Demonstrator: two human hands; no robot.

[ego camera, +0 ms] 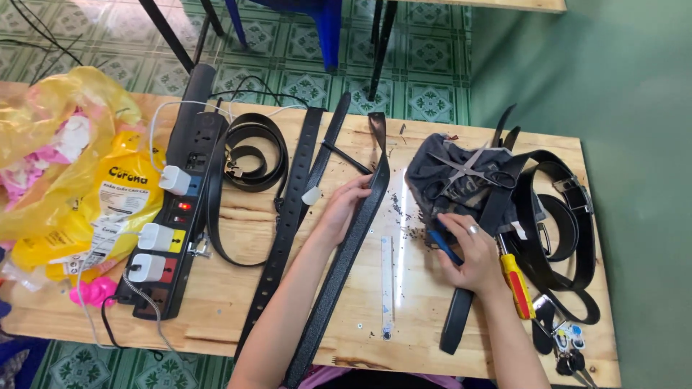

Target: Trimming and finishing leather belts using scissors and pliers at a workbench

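My left hand (339, 210) lies on a long black leather belt (346, 245) that runs from the table's near edge up toward the far edge; the fingers press it flat to the wood. My right hand (470, 252) grips a blue-handled tool (441, 243), beside a crumpled dark grey cloth (443, 167). A pair of scissors (461, 171) rests on that cloth. A transparent ruler (387, 284) lies on the table between my two hands.
A black power strip (193, 162) with three white chargers sits at the left, next to yellow plastic bags (58, 173). More black belts (295, 202) lie coiled and straight at centre and at right (569, 238). A yellow-and-red screwdriver (516, 282) and keys (569, 346) lie near the right edge.
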